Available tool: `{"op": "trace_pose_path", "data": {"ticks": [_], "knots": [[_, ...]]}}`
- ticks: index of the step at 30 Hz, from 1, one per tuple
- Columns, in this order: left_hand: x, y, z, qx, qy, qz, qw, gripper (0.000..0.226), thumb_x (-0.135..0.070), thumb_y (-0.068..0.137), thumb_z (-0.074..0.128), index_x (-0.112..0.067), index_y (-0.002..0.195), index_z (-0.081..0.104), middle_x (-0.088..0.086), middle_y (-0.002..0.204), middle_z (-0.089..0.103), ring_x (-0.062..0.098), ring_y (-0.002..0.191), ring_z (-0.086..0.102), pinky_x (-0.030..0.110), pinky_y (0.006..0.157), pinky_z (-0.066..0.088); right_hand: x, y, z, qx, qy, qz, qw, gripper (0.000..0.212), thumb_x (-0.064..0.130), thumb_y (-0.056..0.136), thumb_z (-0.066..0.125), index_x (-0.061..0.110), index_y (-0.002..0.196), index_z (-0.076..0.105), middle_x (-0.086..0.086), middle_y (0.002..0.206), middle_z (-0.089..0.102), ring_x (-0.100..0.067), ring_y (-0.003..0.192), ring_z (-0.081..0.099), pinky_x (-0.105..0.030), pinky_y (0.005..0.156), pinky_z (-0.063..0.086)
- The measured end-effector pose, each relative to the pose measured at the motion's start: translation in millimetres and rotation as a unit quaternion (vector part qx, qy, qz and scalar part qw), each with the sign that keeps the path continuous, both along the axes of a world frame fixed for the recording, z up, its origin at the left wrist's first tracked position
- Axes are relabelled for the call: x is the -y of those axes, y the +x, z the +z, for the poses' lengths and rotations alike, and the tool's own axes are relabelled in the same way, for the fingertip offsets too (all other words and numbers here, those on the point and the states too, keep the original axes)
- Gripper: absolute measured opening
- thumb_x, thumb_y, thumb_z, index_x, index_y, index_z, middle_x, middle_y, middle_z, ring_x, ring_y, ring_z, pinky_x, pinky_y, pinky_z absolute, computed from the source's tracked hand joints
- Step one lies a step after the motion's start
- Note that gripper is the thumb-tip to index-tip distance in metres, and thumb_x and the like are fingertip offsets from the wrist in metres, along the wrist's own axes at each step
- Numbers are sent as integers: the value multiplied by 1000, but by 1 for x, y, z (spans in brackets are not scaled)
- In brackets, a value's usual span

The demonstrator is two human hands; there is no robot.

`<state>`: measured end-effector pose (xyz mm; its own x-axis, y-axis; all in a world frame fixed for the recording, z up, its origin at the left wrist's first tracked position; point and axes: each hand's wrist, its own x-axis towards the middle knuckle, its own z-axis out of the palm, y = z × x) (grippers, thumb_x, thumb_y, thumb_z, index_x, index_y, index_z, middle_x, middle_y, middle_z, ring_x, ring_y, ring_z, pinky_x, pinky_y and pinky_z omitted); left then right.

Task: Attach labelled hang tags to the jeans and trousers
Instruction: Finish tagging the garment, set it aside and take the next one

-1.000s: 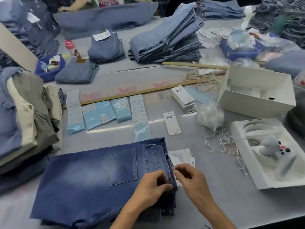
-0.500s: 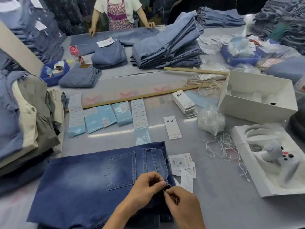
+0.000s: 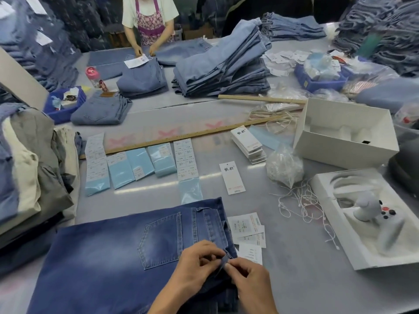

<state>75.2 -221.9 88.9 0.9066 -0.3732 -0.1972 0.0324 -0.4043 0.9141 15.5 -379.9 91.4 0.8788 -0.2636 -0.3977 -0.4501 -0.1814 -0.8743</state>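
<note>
Folded dark blue jeans (image 3: pixel 108 257) lie on the grey table in front of me, back pocket up, waistband to the right. My left hand (image 3: pixel 195 266) pinches a belt loop at the waistband's near corner. My right hand (image 3: pixel 249 282) meets it from the right, fingertips pinched at the same loop; what it holds is too small to see. White hang tags (image 3: pixel 247 227) lie beside the waistband, one (image 3: pixel 250 253) right by my right hand. A single long white tag (image 3: pixel 231 177) lies farther back.
Label sheets in blue sleeves (image 3: pixel 140 166) line a wooden ruler (image 3: pixel 181 137). A tag stack (image 3: pixel 248 143), a plastic bag (image 3: pixel 283 166) and loose white strings (image 3: pixel 303 205) lie right. Two white boxes (image 3: pixel 344 132) (image 3: pixel 362 257) stand at right, garment piles (image 3: pixel 29 159) left. A person (image 3: pixel 149 21) works opposite.
The view has tilted up, showing more of the far table. My right hand has closed in from the waistband's right edge to meet my left at the belt loop, which now stands lifted.
</note>
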Motion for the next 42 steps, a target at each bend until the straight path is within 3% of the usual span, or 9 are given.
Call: {"op": "trace_pose_path", "data": {"ticks": [14, 20, 23, 25, 28, 31, 35, 39, 42], "knots": [[3, -9, 0, 100, 52, -20, 993, 20, -6, 86, 78, -24, 93, 80, -21, 97, 71, 5, 96, 69, 22, 85, 55, 8, 0, -8, -22, 102, 0, 995, 23, 10, 86, 79, 28, 72, 82, -3, 53, 64, -6, 53, 56, -16, 59, 46], [1, -12, -3, 91, 40, 26, 995, 23, -7, 87, 77, -30, 86, 77, -15, 87, 73, 10, 84, 71, 19, 75, 54, 8, 2, 2, -38, 99, 22, 994, 22, 12, 86, 78, 26, 70, 81, -5, 56, 67, -7, 47, 53, -20, 54, 45], [1, -10, 2, -47, -107, 143, 983, 23, 5, 92, 67, -15, 85, 75, 11, 85, 77, 25, 77, 73, 28, 67, 59, 9, -2, 10, -10, 11, 56, 998, 25, 19, 83, 80, 42, 73, 77, 10, 71, 73, -1, 61, 64, -14, 67, 49], [0, -6, 10, -115, -237, 232, 936, 11, 9, 93, 60, 0, 91, 66, 25, 92, 75, 35, 83, 74, 32, 61, 60, 10, -7, 16, 65, -118, 106, 985, 34, 22, 78, 82, 52, 86, 70, 27, 82, 69, 6, 80, 64, -6, 73, 46], [-5, -1, 29, -183, -368, 302, 860, 3, -6, 85, 62, -6, 87, 61, 30, 99, 73, 31, 84, 74, 31, 59, 60, 15, -14, 15, 289, -312, 115, 898, 24, 16, 73, 82, 32, 91, 77, 18, 92, 68, -2, 83, 61, -12, 75, 50], [-10, 6, 50, -196, -438, 301, 824, 3, -13, 79, 64, -16, 78, 65, 21, 85, 72, 27, 77, 70, 31, 67, 59, 15, -16, 18, 379, -337, 141, 850, 19, 23, 86, 67, 21, 102, 78, 6, 107, 69, -12, 92, 64, -22, 82, 54], [-7, 15, 71, -148, -435, 258, 850, 4, -12, 75, 66, -13, 78, 63, 13, 64, 55, 23, 60, 53, 29, 64, 52, 18, -16, 20, 350, -237, 45, 905, 23, 20, 84, 72, 21, 107, 76, 9, 112, 66, -6, 104, 63, -16, 89, 52], [-5, 17, 76, -113, -400, 243, 876, 6, -12, 81, 66, -11, 86, 68, 14, 68, 59, 21, 62, 57, 28, 63, 55, 27, -11, 26, 361, -247, 5, 899, 32, 29, 90, 63, 15, 118, 70, 3, 121, 61, -11, 117, 57, -17, 103, 43], [-5, 17, 75, -106, -391, 235, 884, 7, -14, 84, 76, -12, 90, 74, 13, 73, 62, 20, 66, 60, 29, 66, 57, 30, -12, 19, 356, -250, 44, 899, 24, 22, 89, 69, 15, 112, 73, 5, 113, 64, -6, 109, 60, -16, 97, 47]]}}
